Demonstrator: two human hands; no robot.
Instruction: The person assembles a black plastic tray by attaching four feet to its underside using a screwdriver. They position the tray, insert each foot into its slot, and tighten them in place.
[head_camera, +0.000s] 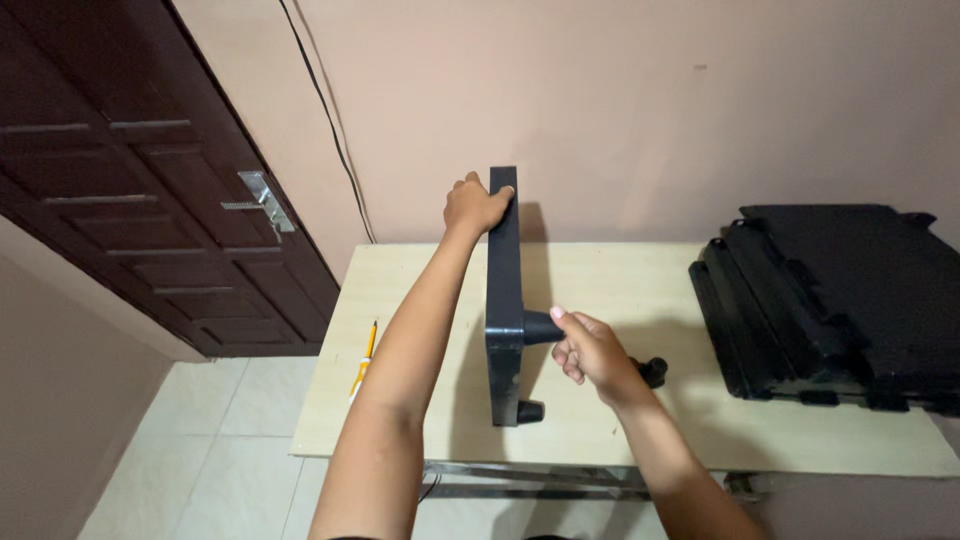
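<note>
A black flat panel stands on its edge on the pale wooden table. My left hand grips its top end and holds it upright. My right hand is closed around a short black cone-shaped leg that sticks out of the panel's right face near the middle. A second black leg projects from the panel at its lower end. Just behind my right wrist a small black piece lies on the table.
A stack of black panels fills the table's right side. A yellow pencil lies near the left edge. A dark wooden door stands at left, with a black cable on the pink wall and tiled floor below.
</note>
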